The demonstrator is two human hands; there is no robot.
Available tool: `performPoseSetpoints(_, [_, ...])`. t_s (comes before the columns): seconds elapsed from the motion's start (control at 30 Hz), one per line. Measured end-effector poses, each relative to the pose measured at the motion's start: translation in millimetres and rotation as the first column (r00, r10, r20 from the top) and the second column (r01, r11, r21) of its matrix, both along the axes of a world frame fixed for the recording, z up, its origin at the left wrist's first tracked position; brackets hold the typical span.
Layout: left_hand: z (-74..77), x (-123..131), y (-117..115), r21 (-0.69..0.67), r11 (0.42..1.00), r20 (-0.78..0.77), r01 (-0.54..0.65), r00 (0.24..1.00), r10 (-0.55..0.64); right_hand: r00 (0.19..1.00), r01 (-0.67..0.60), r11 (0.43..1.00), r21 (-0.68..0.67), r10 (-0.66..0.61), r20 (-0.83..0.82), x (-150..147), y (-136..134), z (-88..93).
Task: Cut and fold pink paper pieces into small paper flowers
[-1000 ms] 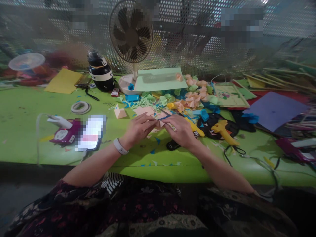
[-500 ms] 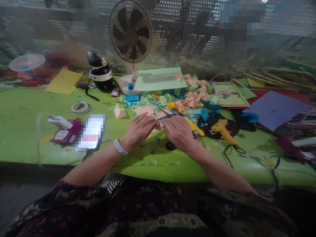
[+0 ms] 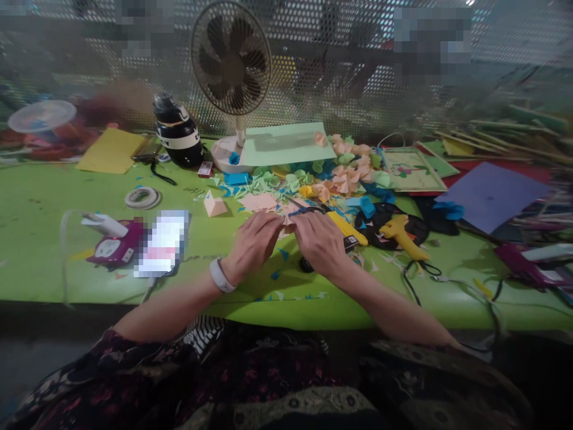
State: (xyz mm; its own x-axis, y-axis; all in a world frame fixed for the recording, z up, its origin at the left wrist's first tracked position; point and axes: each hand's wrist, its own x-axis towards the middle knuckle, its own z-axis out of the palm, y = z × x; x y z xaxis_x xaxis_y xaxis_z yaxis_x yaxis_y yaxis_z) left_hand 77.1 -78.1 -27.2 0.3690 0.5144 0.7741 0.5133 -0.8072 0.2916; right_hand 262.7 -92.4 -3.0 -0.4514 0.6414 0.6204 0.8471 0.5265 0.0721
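Observation:
My left hand [image 3: 257,242] and my right hand [image 3: 320,242] meet over the middle of the table, fingers bent and pressed together. Between their fingertips shows a small piece of pink paper [image 3: 289,226], mostly covered by the fingers. Just beyond lie flat pink paper pieces [image 3: 258,202] and a dark, blue-edged tool [image 3: 308,209] partly behind my right hand. A folded pink paper [image 3: 215,205] stands to the left of my hands. By my right hand lie a yellow-handled tool [image 3: 347,227] and a round black object [image 3: 306,264], half hidden under the wrist.
Behind are paper petals [image 3: 349,176], a green sheet [image 3: 289,143], a fan [image 3: 233,65] and a black bottle [image 3: 179,134]. A yellow glue gun [image 3: 398,235] with a cable lies right. Left are a phone [image 3: 163,242], a purple power strip [image 3: 117,243] and a tape roll [image 3: 142,197].
The view has shifted slightly. Both hands stay together at the same spot, with the fingers a little more curled around the pink paper.

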Motion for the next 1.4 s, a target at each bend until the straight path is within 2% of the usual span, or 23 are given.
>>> performPoseSetpoints(0.13, [-9.4, 10.4, -7.4, -0.146, 0.986, 0.140, 0.076, 0.989, -0.056, 0.999, 0.041, 0.999, 0.033, -0.042, 0.025, -5.1, -0.4, -3.8])
performPoseSetpoints(0.27, [-18.2, 16.4, -16.8, -0.251, 0.944, 0.121, 0.213, 0.975, -0.188, 0.999, 0.031, 0.999, -0.019, -0.031, 0.021, -10.5, -5.2, -8.6])
performPoseSetpoints(0.47, [-22.7, 18.6, -27.4, -0.210, 0.962, 0.007, 0.175, 0.984, -0.177, 1.000, -0.012, 0.996, -0.087, 0.010, -0.021, -17.2, -16.7, -11.6])
performPoseSetpoints(0.57, [-17.8, 18.0, -24.2, -0.202, 0.959, 0.060, 0.200, 0.980, -0.192, 0.999, -0.025, 0.997, -0.073, 0.023, -0.027, -17.9, -14.9, -11.0])
performPoseSetpoints(0.63, [-14.4, 16.7, -16.8, -0.287, 0.928, 0.165, 0.237, 0.967, -0.196, 1.000, -0.025, 0.993, -0.116, 0.023, -0.019, -15.6, -9.7, -10.0])
performPoseSetpoints(0.7, [-12.7, 15.0, -6.9, -0.421, 0.864, 0.323, 0.276, 0.936, -0.142, 1.000, -0.021, 0.982, -0.190, 0.018, -0.019, -11.7, -3.3, -9.0])
performPoseSetpoints(0.77, [-13.4, 13.0, 2.9, -0.497, 0.795, 0.453, 0.347, 0.886, -0.103, 0.999, -0.031, 0.968, -0.251, 0.024, -0.033, -7.4, 1.9, -8.1])
performPoseSetpoints(0.93, [-14.6, 5.7, 17.9, -0.604, 0.659, 0.602, 0.448, 0.798, 0.010, 0.988, -0.086, 0.958, -0.272, 0.048, -0.146, 1.7, 7.3, -3.0])
performPoseSetpoints(1.03, [-10.5, 1.8, 20.6, -0.634, 0.601, 0.663, 0.487, 0.742, 0.098, 0.965, -0.103, 0.960, -0.262, 0.033, -0.259, 6.7, 8.8, 1.4])
performPoseSetpoints(1.17, [-6.7, 0.7, 20.5, -0.653, 0.566, 0.683, 0.504, 0.715, 0.151, 0.911, -0.171, 0.924, -0.342, 0.016, -0.412, 10.3, 10.6, 4.5])
performPoseSetpoints(1.3, [-8.3, 2.4, 19.1, -0.672, 0.526, 0.654, 0.521, 0.750, 0.093, 0.847, -0.258, 0.890, -0.375, 0.021, -0.532, 9.0, 11.6, 5.2])
performPoseSetpoints(1.33, [-8.7, 2.7, 18.6, -0.666, 0.534, 0.645, 0.520, 0.762, 0.062, 0.829, -0.280, 0.884, -0.375, 0.026, -0.559, 8.6, 11.8, 5.4])
performPoseSetpoints(1.4, [-8.4, 2.5, 17.2, -0.643, 0.592, 0.596, 0.487, 0.803, -0.013, 0.793, -0.319, 0.870, -0.377, 0.027, -0.608, 8.0, 11.9, 5.9])
